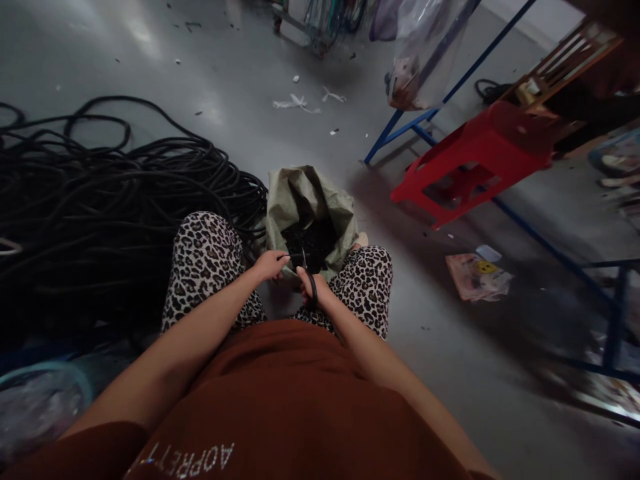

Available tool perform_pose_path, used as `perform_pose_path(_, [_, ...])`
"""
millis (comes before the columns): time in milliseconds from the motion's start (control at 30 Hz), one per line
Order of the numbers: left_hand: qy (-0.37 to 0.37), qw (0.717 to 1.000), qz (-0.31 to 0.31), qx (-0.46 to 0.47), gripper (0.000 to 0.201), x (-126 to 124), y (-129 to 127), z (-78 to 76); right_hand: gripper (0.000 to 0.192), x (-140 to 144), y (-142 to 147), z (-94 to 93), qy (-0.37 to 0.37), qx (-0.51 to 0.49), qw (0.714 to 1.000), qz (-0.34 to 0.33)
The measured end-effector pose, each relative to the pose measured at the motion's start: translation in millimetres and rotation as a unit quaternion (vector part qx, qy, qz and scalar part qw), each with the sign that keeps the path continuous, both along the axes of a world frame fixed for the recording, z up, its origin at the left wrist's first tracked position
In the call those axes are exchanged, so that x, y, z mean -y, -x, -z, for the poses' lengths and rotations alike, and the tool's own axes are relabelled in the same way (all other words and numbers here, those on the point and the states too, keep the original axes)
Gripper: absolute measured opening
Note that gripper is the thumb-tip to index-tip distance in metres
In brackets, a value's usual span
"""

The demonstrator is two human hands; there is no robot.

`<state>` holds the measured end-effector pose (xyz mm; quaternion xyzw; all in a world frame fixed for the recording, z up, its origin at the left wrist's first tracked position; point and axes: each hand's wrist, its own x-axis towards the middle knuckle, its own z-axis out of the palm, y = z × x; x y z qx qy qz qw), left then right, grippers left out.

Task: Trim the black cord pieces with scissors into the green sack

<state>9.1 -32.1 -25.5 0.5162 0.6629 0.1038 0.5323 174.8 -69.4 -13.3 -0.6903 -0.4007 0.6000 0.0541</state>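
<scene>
While over the sack (305, 200): left hand (270, 265) pinching black cord (284, 257); right hand (314, 288) around scissors (307, 273) (blades barely visible)

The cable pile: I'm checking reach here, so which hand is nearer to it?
Left. The left hand is beside the black cable pile, holding a short cable piece. The right hand, gripping scissors, sits farther away, over the sack.

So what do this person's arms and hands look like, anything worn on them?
Both arms are bare from the upper arm down; short rust-brown sleeves show only at the bottom edge. The left hand and right hand wear no gloves. No rings, watch or bracelets can be made out.
</scene>
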Motion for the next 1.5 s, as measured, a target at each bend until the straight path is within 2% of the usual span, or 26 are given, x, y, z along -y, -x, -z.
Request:
perform_pose_path(500, [0.004, 0.999, 0.030, -0.013, 0.037, -1, 1, 3.0, 0.065, 2, -3, 10.5, -0.030, 0.022, 0.999, -0.032])
perform_pose_path(933, [0.015, 0.999, 0.041, -0.026, 0.035, -1, 1, 1.7, 0.064, 4, -6, 5.0, -0.059, 0.043, 0.995, -0.073])
perform_pose_path(1167, [0.022, 0.998, 0.051, -0.030, 0.032, -1, 1, -3.2, 0.065, 5, -7, 0.5, -0.046, 0.058, 0.994, -0.085])
perform_pose_path(1267, [0.026, 0.998, 0.042, -0.029, 0.033, -1, 1, -4.1, 0.064, 4, -7, -1.2, -0.042, 0.060, 0.994, -0.077])
perform_pose_path(1500, [0.018, 0.999, 0.020, -0.026, 0.034, -2, 1, -4.4, 0.060, 2, -5, -0.9, -0.008, 0.031, 0.999, 0.002])
